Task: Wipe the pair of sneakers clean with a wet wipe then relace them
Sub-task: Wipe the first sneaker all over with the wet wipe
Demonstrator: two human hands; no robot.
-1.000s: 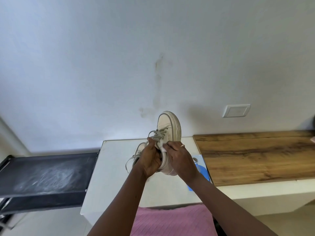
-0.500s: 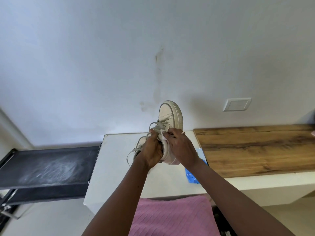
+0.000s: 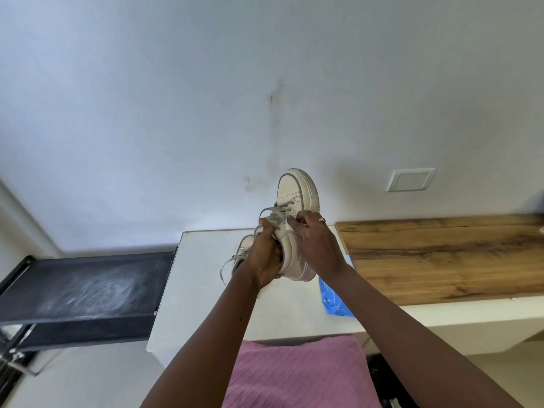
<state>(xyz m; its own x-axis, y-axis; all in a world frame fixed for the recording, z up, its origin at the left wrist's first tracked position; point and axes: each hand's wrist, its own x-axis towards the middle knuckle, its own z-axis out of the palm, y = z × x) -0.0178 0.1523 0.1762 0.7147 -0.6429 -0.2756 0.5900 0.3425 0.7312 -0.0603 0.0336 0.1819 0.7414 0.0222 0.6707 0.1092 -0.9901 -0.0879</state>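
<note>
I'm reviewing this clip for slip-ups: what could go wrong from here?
1. The sneaker is held in the air by the left hand alone. If the right hand presses the wipe hard, the grip may slip and the shoe could drop onto the second sneaker on the table.
2. The wipe sits right by the laces and might snag on them.

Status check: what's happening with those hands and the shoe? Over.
Left hand grips raised cream sneaker. Right hand pinches white wet wipe against its side. Nothing in the way; second sneaker lies on white table.
</note>
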